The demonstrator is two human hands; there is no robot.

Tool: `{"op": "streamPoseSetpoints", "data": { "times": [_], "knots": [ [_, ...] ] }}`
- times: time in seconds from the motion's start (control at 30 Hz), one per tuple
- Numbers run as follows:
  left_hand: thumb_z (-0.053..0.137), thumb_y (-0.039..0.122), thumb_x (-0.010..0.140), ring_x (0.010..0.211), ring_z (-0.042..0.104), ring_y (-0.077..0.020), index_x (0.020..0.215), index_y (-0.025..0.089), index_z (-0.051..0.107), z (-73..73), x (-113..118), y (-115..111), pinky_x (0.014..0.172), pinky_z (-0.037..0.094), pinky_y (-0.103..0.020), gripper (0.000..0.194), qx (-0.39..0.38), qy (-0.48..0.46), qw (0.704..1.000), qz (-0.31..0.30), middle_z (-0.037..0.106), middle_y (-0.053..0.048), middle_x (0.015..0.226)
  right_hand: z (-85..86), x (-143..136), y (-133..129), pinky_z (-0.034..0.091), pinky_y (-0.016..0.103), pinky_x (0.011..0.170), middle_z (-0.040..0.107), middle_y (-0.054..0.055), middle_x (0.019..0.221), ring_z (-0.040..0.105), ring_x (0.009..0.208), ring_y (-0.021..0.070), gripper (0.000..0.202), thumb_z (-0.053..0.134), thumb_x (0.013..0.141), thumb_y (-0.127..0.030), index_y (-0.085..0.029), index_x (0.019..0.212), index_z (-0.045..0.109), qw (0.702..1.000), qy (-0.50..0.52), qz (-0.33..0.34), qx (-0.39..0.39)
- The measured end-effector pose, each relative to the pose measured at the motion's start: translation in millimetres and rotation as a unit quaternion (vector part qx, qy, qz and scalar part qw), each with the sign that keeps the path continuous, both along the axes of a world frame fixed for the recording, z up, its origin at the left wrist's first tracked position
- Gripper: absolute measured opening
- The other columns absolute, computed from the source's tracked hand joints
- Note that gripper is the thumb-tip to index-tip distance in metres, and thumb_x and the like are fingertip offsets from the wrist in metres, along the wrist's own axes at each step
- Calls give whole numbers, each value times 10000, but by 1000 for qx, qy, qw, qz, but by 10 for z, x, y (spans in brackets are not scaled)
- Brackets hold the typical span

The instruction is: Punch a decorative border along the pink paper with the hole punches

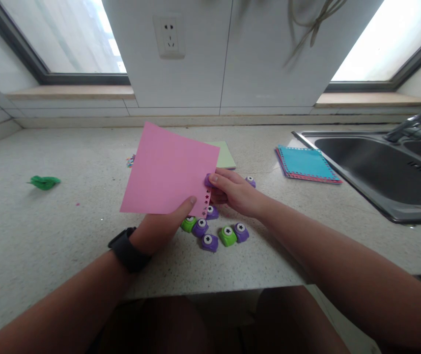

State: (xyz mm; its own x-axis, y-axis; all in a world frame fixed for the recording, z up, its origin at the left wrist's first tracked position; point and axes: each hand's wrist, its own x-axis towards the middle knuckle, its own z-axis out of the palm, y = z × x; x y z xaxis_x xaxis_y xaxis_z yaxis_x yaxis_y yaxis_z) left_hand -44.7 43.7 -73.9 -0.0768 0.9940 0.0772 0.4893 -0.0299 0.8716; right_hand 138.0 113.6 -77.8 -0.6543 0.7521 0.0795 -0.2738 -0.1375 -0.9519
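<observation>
My left hand [169, 220] grips a sheet of pink paper [171, 169] by its lower edge, thumb on top and fingers hidden underneath. Small star-shaped holes run up the sheet's lower right edge. At that edge my right hand [234, 191] is closed around a purple craft punch [208, 180], its thumb pressing on it. Below the paper lie more punches: a green punch [228, 236] beside a purple punch [241, 232], and a cluster with another purple punch [209, 242]. One further purple punch [250, 182] shows partly behind my right wrist.
Pale green paper [225, 155] lies behind the pink sheet. A stack of blue and red punched sheets [308, 163] rests near the steel sink [365, 172]. To the left are a green crumpled item [44, 182] and tiny coloured scraps [131, 161]. A wall with a socket [169, 35] borders the counter.
</observation>
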Motion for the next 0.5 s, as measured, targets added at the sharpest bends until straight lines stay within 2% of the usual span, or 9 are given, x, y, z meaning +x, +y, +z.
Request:
{"op": "streamPoseSetpoints", "data": {
  "times": [0.27, 0.5],
  "knots": [
    [653, 370, 859, 1367, 501, -244, 1328, 229, 600, 2, 5, -5, 1244, 217, -395, 493, -1, -4, 1000, 10, 695, -59, 1285, 12, -9, -13, 223, 231, 460, 413, -66, 655, 311, 482, 65, 264, 610, 914, -404, -204, 811, 471, 1000, -8, -9, -2],
    [641, 370, 865, 1373, 493, -237, 1316, 231, 606, 20, 8, -6, 1244, 220, -385, 472, -2, -3, 1000, 10, 697, -61, 1281, 45, -31, -32, 240, 231, 457, 398, -64, 646, 299, 494, 72, 313, 649, 865, -422, -210, 748, 449, 1000, -1, -17, -15]
  ]
}}
